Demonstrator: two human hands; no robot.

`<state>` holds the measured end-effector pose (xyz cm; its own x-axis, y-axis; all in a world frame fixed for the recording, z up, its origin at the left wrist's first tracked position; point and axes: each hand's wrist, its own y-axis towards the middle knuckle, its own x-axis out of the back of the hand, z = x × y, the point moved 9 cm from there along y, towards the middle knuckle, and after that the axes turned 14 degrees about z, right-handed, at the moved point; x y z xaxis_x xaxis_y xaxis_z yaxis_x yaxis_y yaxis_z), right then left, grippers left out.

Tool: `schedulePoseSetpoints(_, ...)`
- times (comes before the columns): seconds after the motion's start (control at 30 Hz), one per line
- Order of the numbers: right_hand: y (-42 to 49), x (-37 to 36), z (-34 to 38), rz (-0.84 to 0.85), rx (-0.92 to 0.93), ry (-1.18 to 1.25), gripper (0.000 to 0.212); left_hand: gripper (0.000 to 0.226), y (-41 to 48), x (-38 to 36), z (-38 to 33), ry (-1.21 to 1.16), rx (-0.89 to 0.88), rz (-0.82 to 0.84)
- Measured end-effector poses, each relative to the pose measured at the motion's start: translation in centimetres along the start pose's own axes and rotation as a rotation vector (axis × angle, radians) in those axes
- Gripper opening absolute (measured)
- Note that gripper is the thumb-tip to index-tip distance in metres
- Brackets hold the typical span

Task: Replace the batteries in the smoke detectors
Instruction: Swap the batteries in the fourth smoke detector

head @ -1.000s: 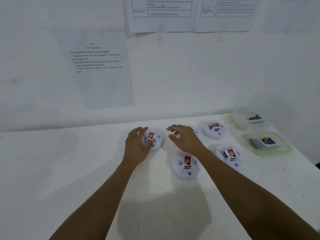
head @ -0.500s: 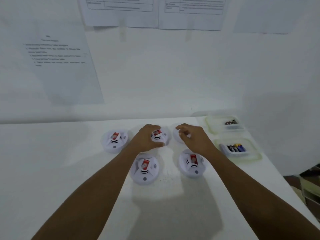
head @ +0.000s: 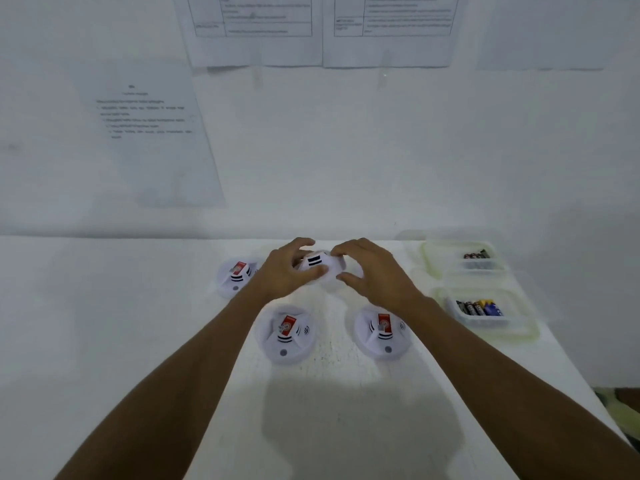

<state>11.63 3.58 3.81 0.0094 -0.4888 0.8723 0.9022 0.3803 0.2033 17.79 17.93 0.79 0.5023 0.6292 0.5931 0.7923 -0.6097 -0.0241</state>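
The smoke detector you are working on [head: 321, 265] sits just above the centre of the frame, at the far part of the white table [head: 138, 341], its vented face tilted toward you. Your left hand [head: 285, 277] grips its left side: the fingers curl over the top and the thumb lies across the front. Your right hand [head: 375, 271] closes on its right side, fingers half curled, index tip at the upper rim and thumb below. Whether the detector is off the table cannot be told.

Three more detectors lie flat, apart from each other: one left of your hands [head: 238, 276], one below your left wrist [head: 285, 334], and one under your right wrist [head: 381, 336]. At the right edge stand two clear tubs: the farther tub [head: 433, 258] and the nearer tub [head: 519, 332], each holding batteries [head: 479, 308]. Printed sheets [head: 149, 133] hang on the wall above.
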Motion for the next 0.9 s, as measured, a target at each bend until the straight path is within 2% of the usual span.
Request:
schedulePoseSetpoints(0.07, 0.0, 1.2, 0.4, -0.067, -0.014, 0.043, 0.035, 0.049, -0.8, 0.6, -0.6, -0.058, -0.024, -0.026)
schedulePoseSetpoints(0.17, -0.2, 2.5, -0.5, -0.136, -0.116, 0.318, 0.049, 0.060, -2.2, 0.7, -1.3, -0.194, -0.104, -0.041)
schedulePoseSetpoints(0.27, -0.4, 2.4, -1.2, -0.103, -0.207, 0.534, 0.057, 0.096, -3.1, -0.3, -1.4, -0.187, -0.137, -0.003)
schedulePoseSetpoints(0.37, -0.7, 1.3, -1.3, -0.007, -0.240, 0.738, 0.047, 0.119, -3.4, -0.8, -1.7, -0.077, -0.134, 0.006)
schedulePoseSetpoints(0.47, -1.4, 0.9, -0.7, 0.050, -0.238, 0.838, 0.035, 0.116, -3.6, -0.7, -2.1, -0.045, -0.164, 0.009)
schedulePoseSetpoints(0.57, -2.0, 1.0, -0.3, 0.062, -0.248, 0.916, 0.033, 0.106, -3.6, -0.8, -3.1, -0.036, -0.242, 0.061)
schedulePoseSetpoints(0.77, -3.1, 1.3, 0.8, 0.040, -0.252, 1.013, 0.028, 0.116, -3.7, -0.9, -4.5, -0.037, -0.306, 0.102)
schedulePoseSetpoints(0.9, -3.8, 1.4, 1.0, -0.034, -0.273, 1.072, 0.029, 0.106, -3.7, -0.1, -4.9, -0.025, -0.329, 0.048)
